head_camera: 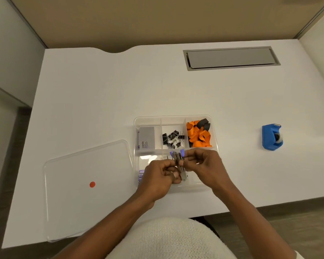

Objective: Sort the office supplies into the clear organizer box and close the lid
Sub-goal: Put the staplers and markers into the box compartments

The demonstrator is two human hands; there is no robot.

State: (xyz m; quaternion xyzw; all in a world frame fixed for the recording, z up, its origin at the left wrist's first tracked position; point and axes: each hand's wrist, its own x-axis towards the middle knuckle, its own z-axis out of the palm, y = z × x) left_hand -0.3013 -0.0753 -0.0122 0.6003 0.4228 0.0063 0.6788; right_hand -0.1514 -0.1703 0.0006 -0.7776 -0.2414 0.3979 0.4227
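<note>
The clear organizer box [137, 120] sits open at the desk's middle front. Its back compartments hold a grey stapler box [146, 137], several black binder clips [172, 139] and orange and black curled pieces [198, 134]. Over the front compartments, my left hand [158, 179] and my right hand [204, 165] together hold a small grey metal tool with purple tips [179, 163]. A purple item [141, 175] shows in the front left compartment, mostly hidden by my left hand. The clear lid [79, 184] with a red dot lies flat to the left of the box.
A blue tape dispenser [272, 137] stands on the white desk to the right of the box. A grey cable hatch [230, 57] is set into the desk at the back right. Partition walls enclose the desk on three sides.
</note>
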